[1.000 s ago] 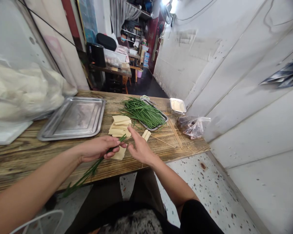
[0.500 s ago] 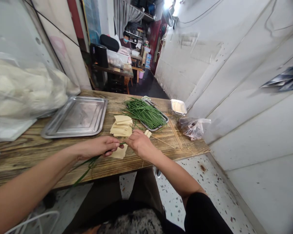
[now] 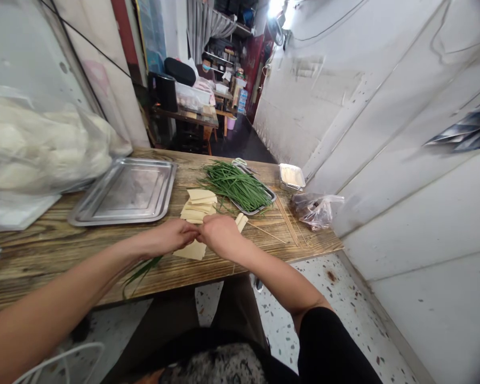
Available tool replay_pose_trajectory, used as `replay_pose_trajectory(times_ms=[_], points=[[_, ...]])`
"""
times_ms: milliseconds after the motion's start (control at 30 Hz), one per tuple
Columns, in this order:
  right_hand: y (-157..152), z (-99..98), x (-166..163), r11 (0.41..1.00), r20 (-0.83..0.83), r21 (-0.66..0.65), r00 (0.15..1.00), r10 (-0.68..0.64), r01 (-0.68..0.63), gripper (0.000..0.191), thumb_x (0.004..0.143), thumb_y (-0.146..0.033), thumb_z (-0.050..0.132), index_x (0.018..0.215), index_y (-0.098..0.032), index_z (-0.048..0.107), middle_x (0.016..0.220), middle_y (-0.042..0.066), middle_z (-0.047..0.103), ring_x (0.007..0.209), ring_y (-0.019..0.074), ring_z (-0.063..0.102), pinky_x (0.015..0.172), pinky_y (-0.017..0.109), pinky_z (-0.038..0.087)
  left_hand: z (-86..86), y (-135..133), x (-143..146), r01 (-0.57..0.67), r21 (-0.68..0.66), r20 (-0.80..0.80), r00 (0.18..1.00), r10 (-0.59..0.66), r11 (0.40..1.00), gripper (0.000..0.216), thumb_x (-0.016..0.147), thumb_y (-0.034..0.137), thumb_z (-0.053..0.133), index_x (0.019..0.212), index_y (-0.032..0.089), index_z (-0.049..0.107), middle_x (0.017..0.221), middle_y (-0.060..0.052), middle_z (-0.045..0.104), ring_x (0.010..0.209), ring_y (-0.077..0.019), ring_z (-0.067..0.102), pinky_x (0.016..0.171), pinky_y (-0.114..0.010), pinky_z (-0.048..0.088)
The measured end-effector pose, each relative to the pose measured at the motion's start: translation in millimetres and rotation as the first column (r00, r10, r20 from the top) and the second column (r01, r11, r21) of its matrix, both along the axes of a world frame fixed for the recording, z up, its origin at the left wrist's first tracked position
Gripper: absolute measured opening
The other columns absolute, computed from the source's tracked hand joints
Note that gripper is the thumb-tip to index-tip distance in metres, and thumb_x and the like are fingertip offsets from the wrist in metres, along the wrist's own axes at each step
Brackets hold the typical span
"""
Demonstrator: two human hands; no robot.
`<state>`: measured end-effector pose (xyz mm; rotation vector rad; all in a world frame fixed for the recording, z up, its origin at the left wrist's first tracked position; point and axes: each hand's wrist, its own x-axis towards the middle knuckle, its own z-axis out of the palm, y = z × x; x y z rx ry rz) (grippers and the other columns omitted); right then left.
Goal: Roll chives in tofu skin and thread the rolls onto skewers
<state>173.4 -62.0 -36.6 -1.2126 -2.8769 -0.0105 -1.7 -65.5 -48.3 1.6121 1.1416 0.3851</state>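
My left hand [image 3: 176,236] is closed around a few long garlic chives [image 3: 143,268], whose loose ends trail over the front edge of the table. My right hand [image 3: 220,234] meets it, fingers pinched at the front end of the bunch; the fingertips hide what lies between them. Just below the hands is a flat pale-yellow tofu skin sheet [image 3: 192,252]. Behind them rises a loose stack of tofu skin pieces [image 3: 200,200]. Beside my right wrist, small tofu skin rolls [image 3: 241,221] sit on a bamboo skewer [image 3: 269,233].
More chives [image 3: 236,184] heap over a metal tray [image 3: 269,205], with scissors [image 3: 240,161] behind. Bare skewers [image 3: 288,221], a foil box [image 3: 292,176] and a plastic bag [image 3: 318,209] lie right. A steel tray [image 3: 124,192] and a large bulging bag [image 3: 44,144] stand left.
Both hands have moved slightly left and closed together; the chive stretch that showed between them is now covered. The trailing chive ends have shifted, and the sheet below sits a little further left.
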Motion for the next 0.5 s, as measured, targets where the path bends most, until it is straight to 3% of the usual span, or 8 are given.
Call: replay_pose_trajectory(times_ms=[100,233,367,500], points=[[11,5.6,3,0.996,-0.079,-0.082,0.996,-0.030,0.023,0.013,0.095,-0.021,0.077,0.087,-0.015,0.084,0.087,0.012,0.080,0.081,0.0228,0.071,0.064,0.029,0.042,5.5,2,-7,0.029,-0.107,0.097,0.995,-0.018,0.994,0.050,0.066,0.065,0.078,0.058,0.024,0.051,0.054,0.004,0.038,0.054,-0.0120,0.030,0.051,-0.026,0.026],[30,6.3,18,0.957,-0.349,-0.289,0.933,-0.085,-0.021,0.014,0.089,-0.017,0.080,0.075,-0.017,0.083,0.066,0.000,0.073,0.064,0.0123,0.061,0.060,0.023,0.036,10.6,8,-19,-0.005,-0.043,0.070,0.998,0.008,0.999,0.056,0.069,0.073,0.078,0.060,0.022,0.056,0.054,0.003,0.041,0.054,-0.0115,0.031,0.052,-0.026,0.026],[39,-3.7,26,0.837,-0.529,-0.541,0.807,-0.263,-0.082,0.015,0.085,-0.017,0.078,0.071,-0.013,0.081,0.055,-0.007,0.061,0.055,0.0065,0.050,0.056,0.019,0.034,11.9,13,-22,-0.040,0.113,-0.076,0.996,0.048,0.993,0.054,0.069,0.074,0.071,0.062,0.022,0.063,0.053,0.004,0.039,0.053,-0.0116,0.031,0.052,-0.026,0.022],[40,-12.3,27,0.720,-0.608,-0.682,0.646,-0.462,-0.127,0.017,0.079,-0.026,0.079,0.068,-0.013,0.078,0.052,-0.007,0.057,0.050,0.0051,0.045,0.051,0.017,0.034,9.6,13,-19,-0.078,0.211,-0.070,0.993,0.094,0.974,0.051,0.073,0.073,0.066,0.069,0.022,0.070,0.056,0.002,0.051,0.056,-0.0146,0.043,0.053,-0.026,0.032]])
